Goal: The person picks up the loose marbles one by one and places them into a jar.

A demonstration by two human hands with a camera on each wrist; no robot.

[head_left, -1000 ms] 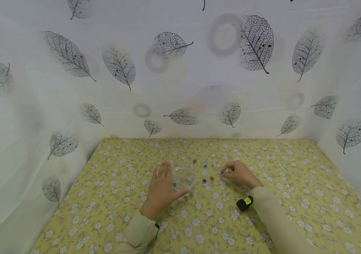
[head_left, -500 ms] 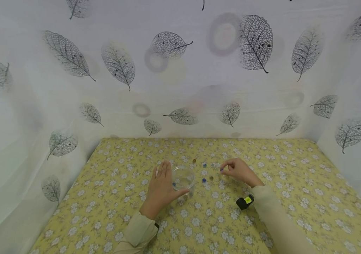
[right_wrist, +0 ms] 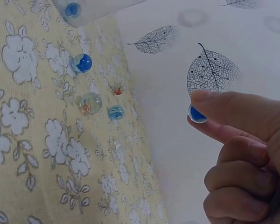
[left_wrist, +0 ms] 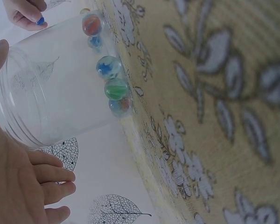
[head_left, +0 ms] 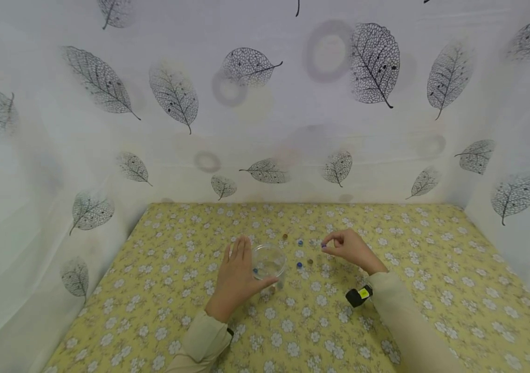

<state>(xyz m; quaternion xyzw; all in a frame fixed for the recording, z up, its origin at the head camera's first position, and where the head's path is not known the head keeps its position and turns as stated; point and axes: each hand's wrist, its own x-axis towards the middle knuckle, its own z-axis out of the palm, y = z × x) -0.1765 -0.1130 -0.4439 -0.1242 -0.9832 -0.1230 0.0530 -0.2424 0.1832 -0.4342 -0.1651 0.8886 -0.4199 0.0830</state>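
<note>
Between thumb and forefinger, my right hand (head_left: pixel 351 250) pinches a blue marble (right_wrist: pixel 196 115) above the cloth, its other fingers curled in. My left hand (head_left: pixel 238 280) is at the left side of a clear jar (left_wrist: pixel 65 107), fingers straight and thumb reaching across near the rim. The jar stands upright without a lid, with several marbles at its bottom, among them a green-swirled one (left_wrist: pixel 116 88) and an orange one (left_wrist: pixel 91 24). Several loose marbles lie between jar and right hand, including a dark blue one (right_wrist: pixel 82 63), an orange-streaked clear one (right_wrist: pixel 90 103) and a light blue one (right_wrist: pixel 115 112).
A yellow floral cloth (head_left: pixel 153 311) covers the table. White sheeting printed with leaves (head_left: pixel 292 129) encloses the back and sides. A black device with a yellow label (head_left: pixel 359 296) sits at the right wrist, just over the cloth.
My right hand has risen slightly and shifted a little left with the pinched blue marble. The left hand, the jar and the loose marbles have stayed in place.
</note>
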